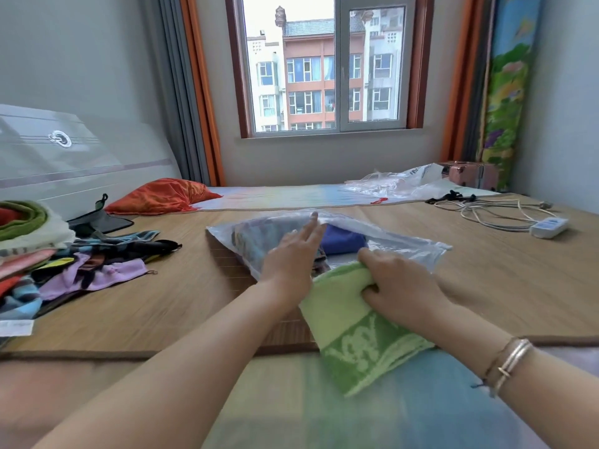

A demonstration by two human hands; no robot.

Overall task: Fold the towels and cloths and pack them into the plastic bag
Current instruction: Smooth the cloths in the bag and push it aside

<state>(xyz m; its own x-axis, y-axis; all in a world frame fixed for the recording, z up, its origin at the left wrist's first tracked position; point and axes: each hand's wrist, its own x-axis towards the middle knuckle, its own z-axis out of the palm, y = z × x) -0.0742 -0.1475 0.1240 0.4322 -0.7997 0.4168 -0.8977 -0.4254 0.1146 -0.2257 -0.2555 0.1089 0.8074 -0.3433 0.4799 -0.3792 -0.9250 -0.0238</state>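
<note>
Several loose cloths (94, 270) lie in a heap at the left edge of the bed mat (502, 273), beside a stack of folded towels (26, 234). Toward the middle, the left hand (288, 264) rests on the clear plastic bag (402, 244) with fingers straight and spread, holding its mouth up. Inside the bag sit a patterned cloth and a blue cloth (343, 241). Just right of that, the right hand (398, 286) has its fingers curled round the end of a folded green towel (356, 335), which lies at the bag's opening, partly in. A bracelet (509, 361) circles the right wrist. Farther right, a white power strip (549, 226) and its cable rest on the mat.
</note>
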